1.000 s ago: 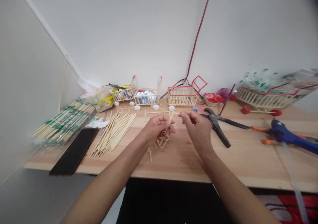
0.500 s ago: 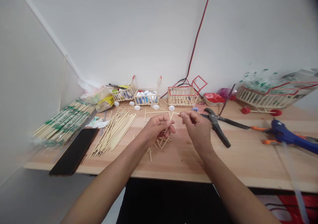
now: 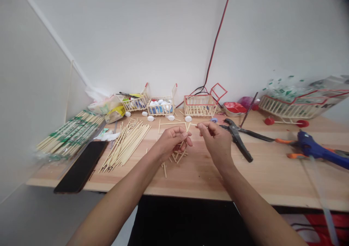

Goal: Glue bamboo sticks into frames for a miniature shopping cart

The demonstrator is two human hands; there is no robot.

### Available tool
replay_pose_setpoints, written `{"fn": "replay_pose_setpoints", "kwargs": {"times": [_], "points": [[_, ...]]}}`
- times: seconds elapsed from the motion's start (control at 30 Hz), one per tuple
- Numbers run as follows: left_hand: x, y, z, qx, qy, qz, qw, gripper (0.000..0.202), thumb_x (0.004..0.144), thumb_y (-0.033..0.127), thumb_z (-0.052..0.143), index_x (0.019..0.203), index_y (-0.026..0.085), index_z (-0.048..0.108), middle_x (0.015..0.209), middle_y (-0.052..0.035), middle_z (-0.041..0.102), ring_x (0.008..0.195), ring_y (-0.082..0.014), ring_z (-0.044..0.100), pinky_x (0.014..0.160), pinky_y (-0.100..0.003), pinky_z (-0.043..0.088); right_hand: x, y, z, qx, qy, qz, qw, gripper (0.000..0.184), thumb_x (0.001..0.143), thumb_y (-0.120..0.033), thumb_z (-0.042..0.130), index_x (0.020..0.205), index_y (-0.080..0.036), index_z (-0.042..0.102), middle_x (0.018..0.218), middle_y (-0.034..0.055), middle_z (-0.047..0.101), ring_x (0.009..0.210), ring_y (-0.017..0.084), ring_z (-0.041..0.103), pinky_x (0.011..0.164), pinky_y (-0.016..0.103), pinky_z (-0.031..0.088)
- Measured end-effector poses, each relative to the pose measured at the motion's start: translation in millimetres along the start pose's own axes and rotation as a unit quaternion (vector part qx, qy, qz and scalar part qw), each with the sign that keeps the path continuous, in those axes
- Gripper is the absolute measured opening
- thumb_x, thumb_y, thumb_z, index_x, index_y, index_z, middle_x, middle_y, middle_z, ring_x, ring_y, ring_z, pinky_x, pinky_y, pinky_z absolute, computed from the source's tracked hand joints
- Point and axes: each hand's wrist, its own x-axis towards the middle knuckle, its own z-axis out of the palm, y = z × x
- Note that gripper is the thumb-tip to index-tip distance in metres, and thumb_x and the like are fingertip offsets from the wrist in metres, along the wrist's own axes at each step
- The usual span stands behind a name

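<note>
My left hand [image 3: 173, 142] pinches short wooden sticks [image 3: 188, 126] that meet at an angle above its thumb and fingertips. Close beside it, my right hand [image 3: 218, 142] grips the end of a thin wooden stick [image 3: 193, 124] between thumb and forefinger, its other end near the angled sticks; whether they touch I cannot tell. Several cut stick pieces [image 3: 180, 157] lie on the wooden table under my left hand, partly hidden by it. Behind my hands, other sticks [image 3: 171, 123] are laid out at right angles.
Left are loose skewers [image 3: 128, 144], packaged skewers [image 3: 73, 133] and a black phone [image 3: 81, 168]. Little stick carts [image 3: 200, 109] line the wall, near a tray of red paint [image 3: 235, 108]. Black-handled cutters [image 3: 238, 140] and a blue glue gun [image 3: 313, 146] lie right.
</note>
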Motion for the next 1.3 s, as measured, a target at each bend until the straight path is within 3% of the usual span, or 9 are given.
{"fn": "replay_pose_setpoints", "kwargs": {"times": [1.3], "points": [[0.7,-0.8,-0.7,0.001,0.000,-0.008,1.000,0.036,0.075,0.043,0.074,0.083,0.014,0.054,0.070,-0.0021,0.067,0.044,-0.0047,0.047,0.040,-0.017,0.033,-0.7,0.2,1.1,0.010,0.007,0.012,1.000,0.027,0.086,-0.039,0.058,0.073,-0.018,0.069,0.060,-0.0013,0.061,0.057,0.013,0.052,0.058,0.025,0.038]]}}
